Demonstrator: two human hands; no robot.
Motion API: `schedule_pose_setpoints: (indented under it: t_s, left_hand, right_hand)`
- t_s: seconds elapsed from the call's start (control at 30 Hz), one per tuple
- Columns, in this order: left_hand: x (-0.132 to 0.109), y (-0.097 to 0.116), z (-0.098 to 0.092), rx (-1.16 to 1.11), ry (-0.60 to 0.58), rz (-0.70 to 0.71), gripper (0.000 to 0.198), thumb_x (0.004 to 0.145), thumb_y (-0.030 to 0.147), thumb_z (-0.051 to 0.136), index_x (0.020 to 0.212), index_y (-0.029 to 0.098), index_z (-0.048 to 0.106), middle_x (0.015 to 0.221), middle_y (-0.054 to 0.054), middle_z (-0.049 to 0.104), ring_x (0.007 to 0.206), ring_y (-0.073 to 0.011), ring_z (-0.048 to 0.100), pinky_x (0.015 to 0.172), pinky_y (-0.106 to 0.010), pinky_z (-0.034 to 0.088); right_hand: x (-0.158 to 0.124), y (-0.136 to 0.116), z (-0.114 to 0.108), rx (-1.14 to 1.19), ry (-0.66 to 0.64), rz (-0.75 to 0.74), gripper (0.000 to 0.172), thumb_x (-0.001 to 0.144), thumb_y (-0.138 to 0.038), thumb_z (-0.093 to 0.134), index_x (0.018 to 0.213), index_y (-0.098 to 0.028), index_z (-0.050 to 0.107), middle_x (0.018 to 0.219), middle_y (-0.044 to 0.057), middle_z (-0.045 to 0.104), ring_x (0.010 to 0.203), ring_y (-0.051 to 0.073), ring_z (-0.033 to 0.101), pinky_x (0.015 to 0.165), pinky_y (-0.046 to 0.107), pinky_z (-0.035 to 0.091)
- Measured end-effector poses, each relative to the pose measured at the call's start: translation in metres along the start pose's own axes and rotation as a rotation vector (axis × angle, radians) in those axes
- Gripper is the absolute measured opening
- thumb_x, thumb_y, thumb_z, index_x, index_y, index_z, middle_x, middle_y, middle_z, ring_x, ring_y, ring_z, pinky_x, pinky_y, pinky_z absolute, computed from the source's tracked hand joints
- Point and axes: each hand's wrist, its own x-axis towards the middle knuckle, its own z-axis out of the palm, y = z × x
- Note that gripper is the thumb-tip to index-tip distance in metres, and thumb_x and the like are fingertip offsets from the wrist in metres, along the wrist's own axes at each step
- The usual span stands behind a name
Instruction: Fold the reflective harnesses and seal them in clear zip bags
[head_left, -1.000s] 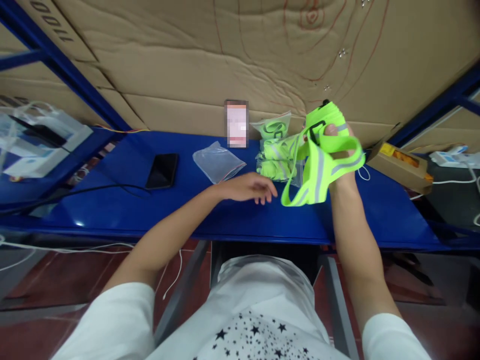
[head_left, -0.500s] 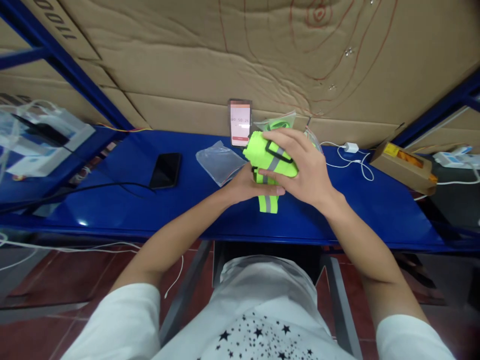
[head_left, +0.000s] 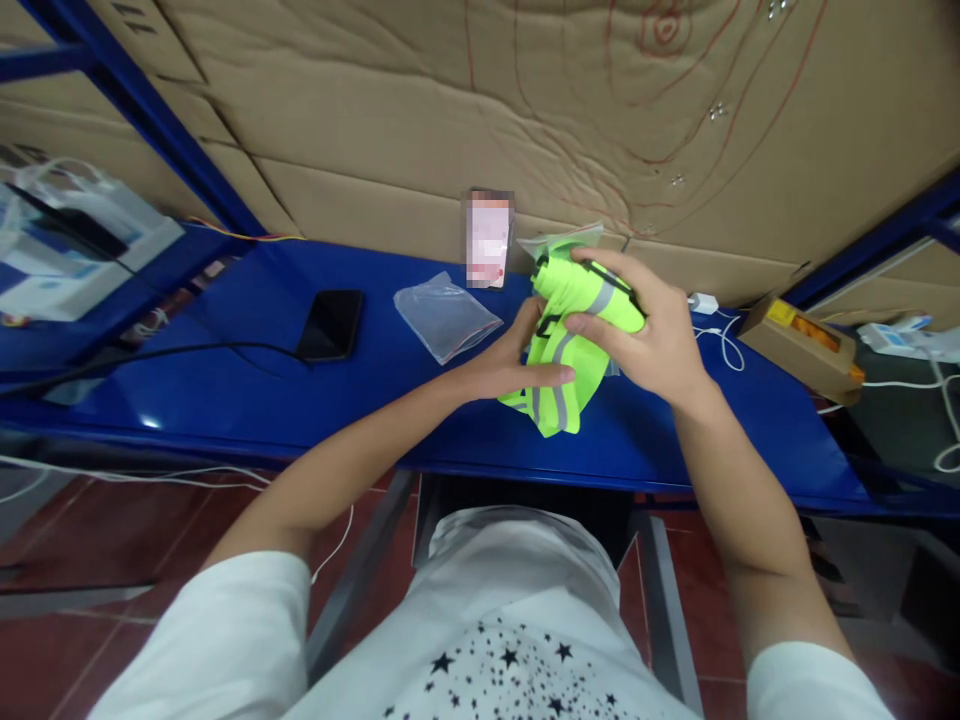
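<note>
Between both hands is a bundled neon-yellow reflective vest (head_left: 559, 375) with grey stripes and black trim. Its upper part is rolled, while a loose part hangs down in front. My right hand (head_left: 649, 325) wraps round the roll from the right, thumb across its front. On the left, my left hand (head_left: 517, 360) grips the hanging part, thumb over the cloth and the other fingers partly hidden behind it. Just beyond the vest a clear plastic bag (head_left: 589, 237) with something green in it leans by the cardboard. A flat clear zip bag (head_left: 444, 318) lies left of the vest.
A phone with a lit screen (head_left: 490, 240) leans on the cardboard wall (head_left: 375, 130). A dark phone (head_left: 330, 323) lies on the blue table (head_left: 247, 400). To the right are a white charger with cable (head_left: 703, 304) and an open cardboard box (head_left: 802, 345). White devices (head_left: 97, 260) stand left.
The vest has partly unrolled, and more cloth now hangs below my hands. My right hand has shifted a little to the right with the roll. The view has moved slightly.
</note>
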Motion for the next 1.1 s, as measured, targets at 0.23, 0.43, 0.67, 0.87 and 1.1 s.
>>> schedule_pose_setpoints:
  t_s: [0.23, 0.43, 0.67, 0.87, 1.1]
  left_hand:
    - [-0.003, 0.007, 0.009, 0.047, 0.0, 0.022, 0.062, 0.073, 0.046, 0.088, 0.123, 0.016, 0.066, 0.124, -0.011, 0.072, 0.12, -0.0311, 0.066, 0.103, -0.044, 0.054]
    - [-0.009, 0.011, 0.03, -0.385, -0.032, -0.265, 0.053, 0.067, 0.038, 0.093, 0.11, 0.016, 0.074, 0.115, -0.012, 0.075, 0.113, -0.0297, 0.07, 0.096, -0.041, 0.058]
    - [-0.009, 0.013, 0.013, -0.443, -0.104, -0.588, 0.049, 0.056, 0.02, 0.094, 0.099, 0.012, 0.072, 0.084, -0.004, 0.075, 0.072, -0.0176, 0.069, 0.066, -0.028, 0.059]
    - [-0.005, 0.007, 0.011, -0.42, -0.263, -0.581, 0.049, 0.07, 0.028, 0.09, 0.112, 0.011, 0.073, 0.108, -0.014, 0.076, 0.097, -0.0253, 0.073, 0.083, -0.036, 0.059]
    - [-0.004, -0.001, 0.008, -0.319, -0.329, -0.665, 0.046, 0.062, 0.031, 0.097, 0.096, 0.012, 0.073, 0.087, -0.007, 0.074, 0.074, -0.017, 0.07, 0.07, -0.03, 0.058]
  right_hand:
    - [-0.003, -0.001, 0.002, -0.091, -0.105, -0.156, 0.065, 0.094, -0.065, 0.059, 0.147, -0.028, 0.054, 0.144, 0.006, 0.063, 0.134, 0.032, 0.059, 0.114, 0.05, 0.047]
    - [0.001, 0.002, 0.01, 0.009, -0.141, -0.118, 0.068, 0.089, -0.067, 0.065, 0.144, -0.028, 0.059, 0.143, 0.005, 0.064, 0.135, 0.032, 0.057, 0.117, 0.052, 0.045]
    - [-0.002, 0.02, 0.031, 0.598, 0.027, 0.477, 0.056, 0.083, -0.067, 0.072, 0.119, -0.024, 0.074, 0.115, 0.004, 0.077, 0.109, 0.027, 0.073, 0.096, 0.046, 0.06]
    - [-0.01, 0.026, 0.032, 0.9, -0.045, 0.797, 0.051, 0.076, -0.064, 0.08, 0.101, -0.019, 0.078, 0.098, 0.008, 0.08, 0.096, 0.028, 0.076, 0.087, 0.042, 0.062]
    - [-0.025, 0.039, 0.038, 1.027, -0.059, 0.856, 0.044, 0.076, -0.059, 0.083, 0.092, -0.019, 0.077, 0.089, 0.007, 0.079, 0.085, 0.025, 0.075, 0.082, 0.04, 0.061]
